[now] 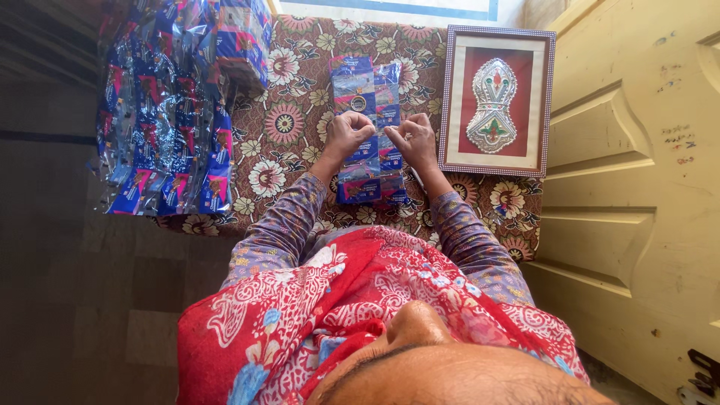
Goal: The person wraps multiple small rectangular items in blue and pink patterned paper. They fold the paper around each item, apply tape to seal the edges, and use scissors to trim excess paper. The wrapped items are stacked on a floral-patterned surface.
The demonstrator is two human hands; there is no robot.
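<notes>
Floral cloth [289,142] is covering the table you're sitting at, w/ a yellow door [630,195] at your right. You're keeping the sachet strip [369,131] flat on the cloth, running away from you btwn both hands — prob. so a seam stays taut. Left hand [346,135] & right hand [411,139] are pinching the strip's middle, fingers curled narrow, thumbs nearly meeting, wrists low, forearms angling inward. Pile of blue sachets [169,112] is waiting at the left edge — framed ornament [495,101] is lying just right of the strip.
</notes>
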